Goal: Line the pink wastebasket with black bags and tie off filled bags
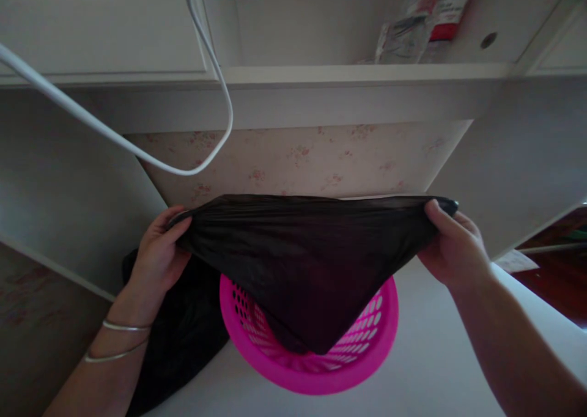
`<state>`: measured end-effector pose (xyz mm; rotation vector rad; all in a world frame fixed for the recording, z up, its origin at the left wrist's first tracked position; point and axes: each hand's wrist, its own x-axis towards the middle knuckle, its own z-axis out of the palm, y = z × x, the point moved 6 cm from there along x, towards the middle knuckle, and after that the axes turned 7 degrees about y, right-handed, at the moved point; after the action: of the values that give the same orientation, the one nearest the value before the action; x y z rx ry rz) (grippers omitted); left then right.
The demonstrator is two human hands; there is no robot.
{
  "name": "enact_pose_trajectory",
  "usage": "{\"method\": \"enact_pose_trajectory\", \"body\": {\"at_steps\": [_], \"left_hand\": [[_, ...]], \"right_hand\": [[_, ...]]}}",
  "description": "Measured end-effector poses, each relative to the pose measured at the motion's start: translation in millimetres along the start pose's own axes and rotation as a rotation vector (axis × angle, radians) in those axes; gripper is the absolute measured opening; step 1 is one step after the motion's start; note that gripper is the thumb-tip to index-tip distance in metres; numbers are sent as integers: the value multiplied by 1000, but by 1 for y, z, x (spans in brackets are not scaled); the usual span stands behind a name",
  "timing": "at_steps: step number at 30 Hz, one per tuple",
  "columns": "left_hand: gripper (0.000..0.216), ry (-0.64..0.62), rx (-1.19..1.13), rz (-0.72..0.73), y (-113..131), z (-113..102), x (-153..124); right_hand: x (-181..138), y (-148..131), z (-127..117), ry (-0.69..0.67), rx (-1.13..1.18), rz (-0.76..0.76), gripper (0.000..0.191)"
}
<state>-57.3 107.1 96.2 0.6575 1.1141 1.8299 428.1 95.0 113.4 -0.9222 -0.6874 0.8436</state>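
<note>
A thin black plastic bag [312, 252] is stretched wide between my two hands. My left hand [160, 249] pinches its left top corner, thumb on the near side. At the opposite corner my right hand [452, 243] grips the bag, also with the thumb in front. Below hangs a pointed fold of the bag, dipping into a pink slotted plastic basket [316, 383]. The basket stands upright on a white surface; its far rim is hidden behind the bag. Two silver bangles circle my left wrist.
A white cable [183, 171] loops across the upper left. Above is an open white shelf [312, 25] with clear plastic packaging [403, 38] at its right. Black material [188, 325] lies beside my left forearm. Flowered wallpaper [298, 154] and white panels enclose the back and sides.
</note>
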Motion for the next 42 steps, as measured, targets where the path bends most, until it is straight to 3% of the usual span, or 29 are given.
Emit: {"method": "enact_pose_trajectory", "body": {"at_steps": [3, 6, 9, 11, 13, 15, 17, 20, 22, 25, 27, 30, 33, 35, 37, 39, 42], "left_hand": [[23, 6, -11, -17, 3, -3, 9], [16, -16, -31, -33, -1, -3, 7], [34, -79, -104, 16, -13, -1, -7], [50, -165, -70, -17, -27, 2, -18], [64, -248, 53, -64, -39, 5, -25], [73, -310, 195, -7, -36, 13, -29], [75, -406, 338, 131, -20, 33, -33], [64, -678, 532, 274, -3, 86, -52], [57, -877, 580, 277, -6, 122, -69], [51, -1018, 586, 221, -23, 158, -87], [53, -1024, 560, 217, -30, 169, -90], [54, -910, 533, 302, -28, 168, -80], [40, -707, 541, 331, -19, 155, -66], [38, -605, 520, 286, -16, 149, -62], [40, -588, 477, 237, -15, 149, -66], [37, -640, 437, 226, -13, 155, -76], [31, -688, 414, 289, -7, 164, -87]], "right_hand": [[7, -9, -6, 17, 38, -63, 20], [8, -7, -13, -59, 66, -44, 35], [2, 11, -15, -258, 5, 34, 58], [-5, 27, -12, -401, -114, 94, 59], [-6, 36, -7, -449, -286, 77, 53], [-3, 35, 5, -408, -422, 1, 48], [-3, 27, 31, -434, -479, -92, 40], [-18, 13, 88, -694, -528, -265, 30], [-33, 10, 123, -843, -584, -322, 29], [-49, 12, 158, -874, -721, -335, 31], [-56, 12, 170, -859, -722, -321, 28], [-58, 6, 170, -859, -442, -211, 33], [-49, 4, 152, -851, -154, -66, 57], [-49, 11, 144, -933, -175, -45, 84], [-57, 22, 143, -1072, -335, -78, 107], [-69, 36, 149, -1198, -498, -103, 100], [-83, 51, 159, -1326, -630, -128, 58]]}}
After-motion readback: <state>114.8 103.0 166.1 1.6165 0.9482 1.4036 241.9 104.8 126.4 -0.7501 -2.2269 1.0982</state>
